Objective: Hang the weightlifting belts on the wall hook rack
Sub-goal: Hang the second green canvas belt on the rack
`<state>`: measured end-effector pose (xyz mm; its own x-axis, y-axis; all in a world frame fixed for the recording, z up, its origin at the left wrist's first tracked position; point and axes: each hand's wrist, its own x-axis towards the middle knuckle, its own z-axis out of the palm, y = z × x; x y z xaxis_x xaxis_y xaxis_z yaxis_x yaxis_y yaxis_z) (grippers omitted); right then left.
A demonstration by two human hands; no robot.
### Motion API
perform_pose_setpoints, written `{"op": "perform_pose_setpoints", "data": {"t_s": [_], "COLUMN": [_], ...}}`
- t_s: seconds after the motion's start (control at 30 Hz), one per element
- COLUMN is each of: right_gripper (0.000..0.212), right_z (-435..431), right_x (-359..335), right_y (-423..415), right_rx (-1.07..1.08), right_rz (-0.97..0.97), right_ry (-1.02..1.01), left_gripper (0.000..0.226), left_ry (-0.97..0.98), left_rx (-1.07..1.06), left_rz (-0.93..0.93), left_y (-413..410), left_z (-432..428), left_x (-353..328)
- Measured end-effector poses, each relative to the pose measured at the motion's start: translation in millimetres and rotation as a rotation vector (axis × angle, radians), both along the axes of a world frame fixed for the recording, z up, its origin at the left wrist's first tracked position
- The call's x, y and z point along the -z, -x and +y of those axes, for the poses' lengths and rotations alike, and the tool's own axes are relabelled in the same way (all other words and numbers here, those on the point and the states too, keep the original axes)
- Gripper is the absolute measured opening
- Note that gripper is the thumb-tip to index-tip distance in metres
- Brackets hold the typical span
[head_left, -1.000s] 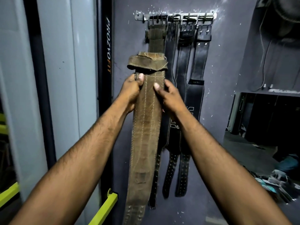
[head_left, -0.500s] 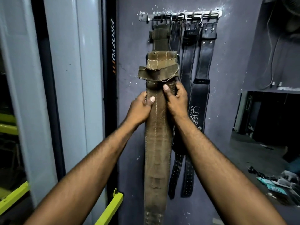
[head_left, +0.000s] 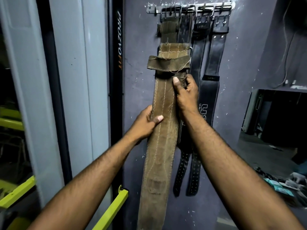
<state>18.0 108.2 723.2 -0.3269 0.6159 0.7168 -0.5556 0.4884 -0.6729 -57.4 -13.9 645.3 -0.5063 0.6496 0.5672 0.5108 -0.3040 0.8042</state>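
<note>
A long brown suede belt (head_left: 163, 146) hangs down the purple wall, its top reaching up toward the metal hook rack (head_left: 191, 8). My left hand (head_left: 146, 123) grips the belt's left edge at mid height, thumb across its face. Higher up, my right hand (head_left: 185, 95) holds the right edge just below the belt's loose keeper loop (head_left: 167, 64). Three black leather belts (head_left: 211, 87) hang from the rack's hooks to the right, partly behind the brown one. Whether the brown belt's buckle sits on a hook is hidden.
A black upright post (head_left: 116, 80) with orange lettering stands just left of the belts, beside grey panels. Yellow-green bars (head_left: 113, 208) sit low on the left. Clutter lies on the floor (head_left: 282, 186) at the lower right, below a dark opening.
My left hand has slid down the brown belt from beside the keeper loop to mid height. My right hand stays near the loop. The view has shifted so the rack sits higher in frame.
</note>
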Motion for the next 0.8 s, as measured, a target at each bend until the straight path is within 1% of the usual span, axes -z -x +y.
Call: {"op": "perform_pose_setpoints", "data": {"t_s": [0.07,0.1,0.13,0.17,0.2,0.23,0.27,0.3,0.33,0.4,0.47,0.53,0.6,0.63,0.73,0.8], "right_gripper": [0.044,0.035,0.030,0.028,0.030,0.038,0.049,0.058,0.061,0.057,0.047,0.041,0.040,0.041,0.043,0.042], "right_z": [-6,-9,-13,-12,-9,-9,-7,-3,0,-2,-5,-3,-2,-1,0,3], "right_x": [-2,-3,-4,-4,-3,-3,-2,-1,1,3,3,3,3,4,8,7], "right_y": [-3,-4,-6,-5,-3,-3,-2,0,2,1,-2,-2,-2,-1,-1,-3], "right_rx": [0.012,0.015,0.007,0.011,0.010,0.006,0.006,0.006,0.013,0.036,0.066,0.096,0.104,0.108,0.139,0.149], "right_rz": [0.000,-0.004,-0.005,-0.002,0.005,0.010,0.009,0.008,0.001,-0.010,-0.008,-0.012,-0.010,-0.014,-0.004,0.005], "right_ry": [-0.003,-0.006,-0.009,-0.010,-0.009,0.006,0.038,0.057,0.066,0.092,0.082,0.069,0.066,0.063,0.072,0.077], "left_gripper": [0.036,0.036,0.037,0.041,0.045,0.050,0.054,0.055,0.054,0.048,0.044,0.047,0.058,0.060,0.056,0.052], "left_ry": [-0.043,-0.064,-0.065,-0.055,-0.025,0.016,0.055,0.084,0.098,0.075,0.059,0.132,0.220,0.241,0.203,0.179], "left_rx": [-0.199,-0.241,-0.231,-0.159,-0.052,0.042,0.081,0.046,-0.049,-0.259,-0.344,-0.304,-0.242,-0.259,-0.370,-0.321], "left_rz": [0.095,0.102,0.089,0.057,0.024,0.007,0.026,0.066,0.118,0.202,0.235,0.216,0.195,0.201,0.224,0.202], "left_y": [-9,-13,-14,-11,-7,-1,4,4,2,-7,-15,-16,-12,-11,-11,-12], "left_z": [1,2,1,0,-3,-4,-6,-7,-7,-4,-1,0,0,0,5,6], "left_x": [2,2,3,4,6,10,13,16,19,23,26,28,33,35,43,45]}}
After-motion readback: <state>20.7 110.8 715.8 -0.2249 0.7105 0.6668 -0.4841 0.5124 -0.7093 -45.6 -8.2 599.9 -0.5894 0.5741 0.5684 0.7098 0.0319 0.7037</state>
